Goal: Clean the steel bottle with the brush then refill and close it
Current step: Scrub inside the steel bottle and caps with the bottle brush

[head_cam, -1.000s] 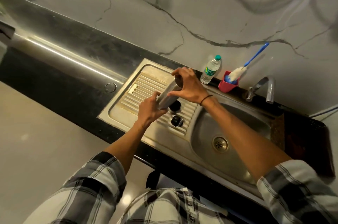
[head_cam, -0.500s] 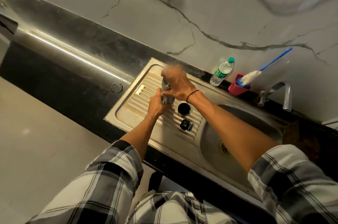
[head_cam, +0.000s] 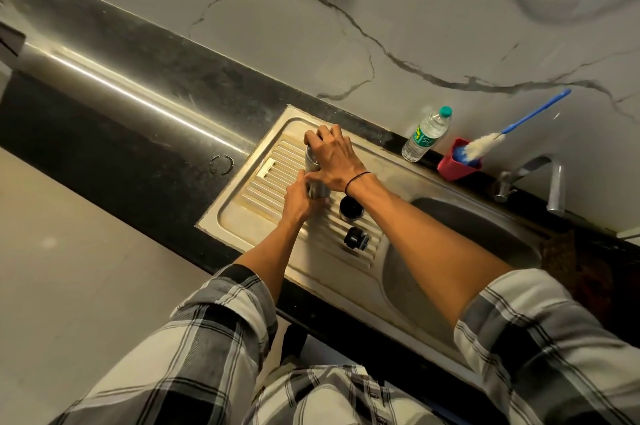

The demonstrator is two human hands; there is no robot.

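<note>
The steel bottle [head_cam: 314, 178] stands upright on the ribbed drainboard [head_cam: 277, 178] of the sink. My left hand [head_cam: 298, 200] grips its lower body. My right hand [head_cam: 333, 155] covers its top, so the mouth is hidden. Just right of the bottle on the drainboard are a black cup-shaped cap [head_cam: 350, 209] and a smaller black stopper [head_cam: 356, 239]. The bottle brush [head_cam: 485, 146], with white bristles and a blue handle, leans in a red holder [head_cam: 453, 166] at the wall.
A clear plastic water bottle [head_cam: 426, 135] with a teal cap stands behind the drainboard. The sink basin [head_cam: 460, 244] is on the right with a steel tap [head_cam: 550, 182] above it. Black countertop [head_cam: 138, 105] runs to the left.
The steel bottle went from tilted and lifted between my hands to standing upright on the drainboard. My right hand has stayed over its top throughout.
</note>
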